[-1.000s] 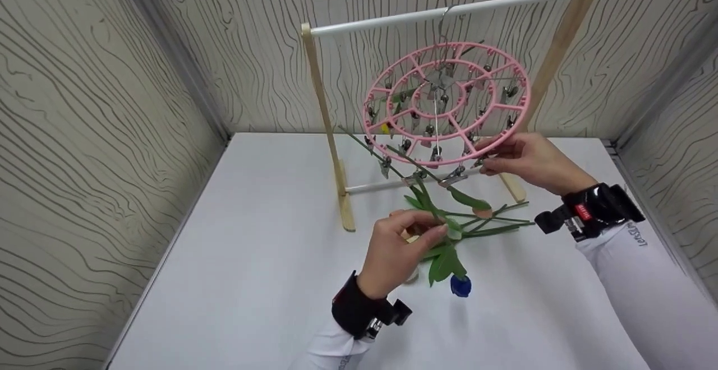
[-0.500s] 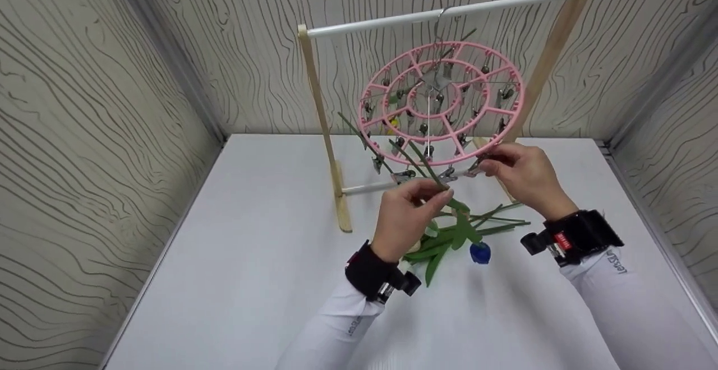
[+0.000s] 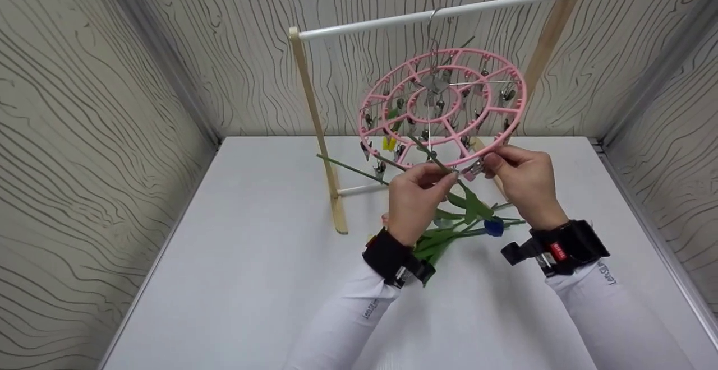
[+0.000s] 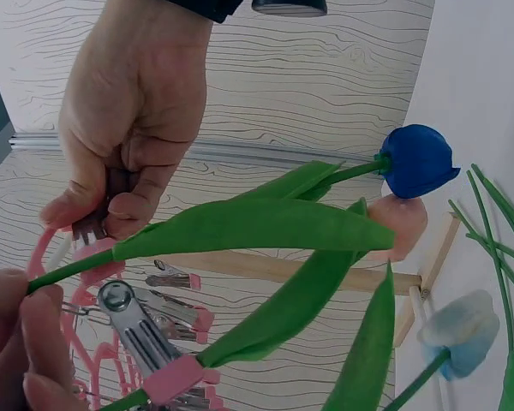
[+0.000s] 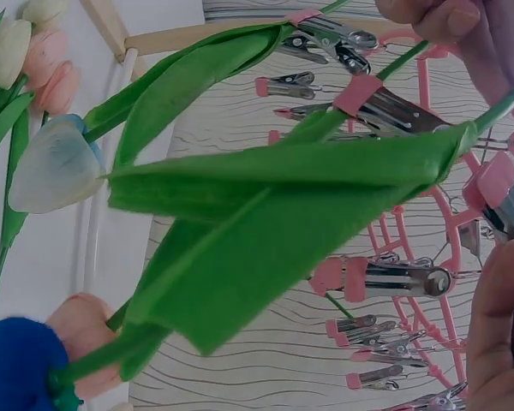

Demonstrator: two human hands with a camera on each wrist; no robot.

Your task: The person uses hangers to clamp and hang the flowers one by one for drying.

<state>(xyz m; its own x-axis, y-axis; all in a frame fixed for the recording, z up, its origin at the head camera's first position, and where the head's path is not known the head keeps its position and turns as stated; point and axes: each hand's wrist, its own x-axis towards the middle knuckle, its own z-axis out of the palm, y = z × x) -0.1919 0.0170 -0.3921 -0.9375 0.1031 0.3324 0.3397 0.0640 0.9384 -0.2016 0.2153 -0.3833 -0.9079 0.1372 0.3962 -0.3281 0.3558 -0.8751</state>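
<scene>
My left hand [image 3: 415, 196] pinches the green stem of a blue artificial tulip [image 3: 494, 226], whose bloom points down and to the right. In the left wrist view the blue bloom [image 4: 418, 161] and its long leaves show large. At the near right rim of a pink round clip hanger [image 3: 504, 110], my right hand [image 3: 527, 182] pinches a metal clip with pink tips [image 5: 499, 181]. The tulip stem lies close to those tips; whether it is between them I cannot tell. Beside it, another clip [image 4: 146, 338] grips the stem of a second flower.
A wood stand with a white top bar [image 3: 370, 26] bears the hanger. A yellow flower [image 3: 389, 143] hangs from it; white-blue [image 5: 56, 167] and pink [image 5: 84, 325] tulips show too. Several tulips with green leaves [image 3: 435, 242] lie on the white table [image 3: 252, 258] below.
My left hand has moved up and right with the blue tulip, closer to my right hand. My right hand has stayed near the rim and holds the clip there. The hanger has shifted a little.
</scene>
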